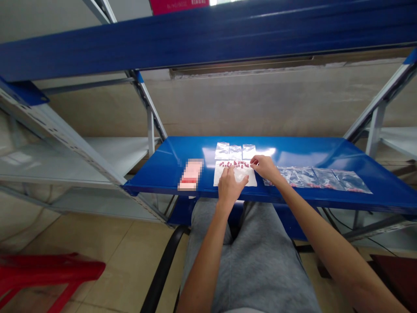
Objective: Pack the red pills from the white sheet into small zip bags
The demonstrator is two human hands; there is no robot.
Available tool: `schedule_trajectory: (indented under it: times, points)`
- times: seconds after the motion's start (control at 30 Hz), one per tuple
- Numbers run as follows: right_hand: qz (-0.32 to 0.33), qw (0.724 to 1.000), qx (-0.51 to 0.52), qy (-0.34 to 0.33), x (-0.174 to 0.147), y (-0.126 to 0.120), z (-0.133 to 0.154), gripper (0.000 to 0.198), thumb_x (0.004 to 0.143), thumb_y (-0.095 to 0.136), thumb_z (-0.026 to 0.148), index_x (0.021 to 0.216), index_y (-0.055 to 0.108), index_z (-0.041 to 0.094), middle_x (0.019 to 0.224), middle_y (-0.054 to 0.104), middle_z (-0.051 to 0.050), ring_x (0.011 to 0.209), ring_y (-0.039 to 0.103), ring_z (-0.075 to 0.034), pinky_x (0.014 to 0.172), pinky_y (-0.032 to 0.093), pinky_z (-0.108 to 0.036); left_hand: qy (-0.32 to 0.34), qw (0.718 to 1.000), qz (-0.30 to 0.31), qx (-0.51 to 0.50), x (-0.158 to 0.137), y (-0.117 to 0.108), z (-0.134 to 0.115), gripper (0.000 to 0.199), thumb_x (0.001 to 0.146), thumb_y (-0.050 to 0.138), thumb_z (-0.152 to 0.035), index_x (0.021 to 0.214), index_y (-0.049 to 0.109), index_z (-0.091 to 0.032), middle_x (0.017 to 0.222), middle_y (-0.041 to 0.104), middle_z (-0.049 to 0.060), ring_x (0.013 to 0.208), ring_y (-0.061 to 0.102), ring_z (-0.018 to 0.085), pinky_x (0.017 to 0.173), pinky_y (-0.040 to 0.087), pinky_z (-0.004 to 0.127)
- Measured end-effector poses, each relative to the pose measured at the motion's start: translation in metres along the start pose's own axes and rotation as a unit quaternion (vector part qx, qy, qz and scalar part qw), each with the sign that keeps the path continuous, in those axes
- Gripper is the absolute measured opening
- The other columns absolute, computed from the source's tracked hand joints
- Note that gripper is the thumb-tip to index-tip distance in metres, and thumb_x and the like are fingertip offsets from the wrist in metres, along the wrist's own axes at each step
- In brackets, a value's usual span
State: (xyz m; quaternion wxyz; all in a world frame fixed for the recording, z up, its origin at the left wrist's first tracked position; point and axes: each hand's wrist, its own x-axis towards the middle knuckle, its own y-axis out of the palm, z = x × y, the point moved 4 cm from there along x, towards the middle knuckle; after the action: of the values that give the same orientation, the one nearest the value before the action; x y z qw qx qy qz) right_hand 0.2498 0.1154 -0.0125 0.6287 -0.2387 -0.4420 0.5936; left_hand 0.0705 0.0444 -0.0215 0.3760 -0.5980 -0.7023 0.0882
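Note:
A white sheet (219,179) lies near the table's front edge, with several small dark red bead-like pieces (239,164) scattered across its upper part. My left hand (228,187) rests over the sheet's lower half, thumb spread away from the fingers, fingertips just below the pieces. Between thumb and fingers shows a pale, see-through patch (239,174), perhaps a plastic bag. At the sheet's right edge my right hand (264,166) has thumb and forefinger drawn together beside the rightmost pieces; anything pinched there is too small to tell.
Behind the sheet lie three clear zip bags (235,152). Several bags with red pieces (317,177) form a row at right on the blue table (182,148). A blurred pink item (190,174) lies left. A blue shelf beam (208,37) crosses above; a red stool (55,271) stands lower left.

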Motion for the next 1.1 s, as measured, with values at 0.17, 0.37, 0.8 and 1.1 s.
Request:
schedule_trajectory:
  times: [0.17, 0.37, 0.8, 1.1]
  points:
    - [0.016, 0.997, -0.077, -0.006, -0.002, 0.011, 0.004, 0.015, 0.091, 0.062, 0.019, 0.096, 0.075, 0.016, 0.098, 0.077, -0.014, 0.095, 0.069, -0.027, 0.081, 0.046, -0.033, -0.010, 1.000, -0.011, -0.012, -0.003, 0.004, 0.003, 0.055, 0.086, 0.075, -0.041, 0.133, 0.061, -0.016, 0.109, 0.066, 0.014, 0.098, 0.067, 0.030, 0.094, 0.053, 0.043]
    - [0.010, 0.993, -0.120, 0.005, -0.006, 0.016, 0.011, 0.019, 0.096, 0.055, 0.019, 0.100, 0.073, 0.017, 0.108, 0.073, -0.017, 0.103, 0.066, -0.029, 0.081, 0.045, -0.034, -0.007, 0.999, -0.026, -0.017, -0.005, 0.004, 0.005, 0.054, 0.087, 0.074, -0.043, 0.133, 0.061, -0.017, 0.104, 0.066, 0.013, 0.097, 0.067, 0.029, 0.093, 0.053, 0.042]
    - [0.105, 0.981, 0.162, -0.038, 0.000, 0.007, 0.014, 0.024, 0.084, 0.067, 0.039, 0.085, 0.075, 0.017, 0.075, 0.069, -0.004, 0.070, 0.058, -0.018, 0.065, 0.041, -0.029, 0.012, 1.000, -0.019, 0.012, -0.009, 0.005, 0.009, 0.060, 0.088, 0.076, -0.042, 0.136, 0.055, -0.015, 0.112, 0.068, 0.013, 0.102, 0.068, 0.026, 0.096, 0.055, 0.041]
    - [0.190, 0.959, 0.160, -0.133, 0.008, 0.006, 0.025, 0.018, 0.086, 0.063, 0.028, 0.088, 0.077, 0.018, 0.087, 0.076, -0.006, 0.078, 0.064, -0.019, 0.071, 0.045, -0.029, 0.025, 0.999, -0.024, 0.015, -0.009, 0.005, 0.011, 0.058, 0.086, 0.079, -0.042, 0.133, 0.057, -0.016, 0.107, 0.069, 0.011, 0.097, 0.068, 0.025, 0.092, 0.056, 0.039]
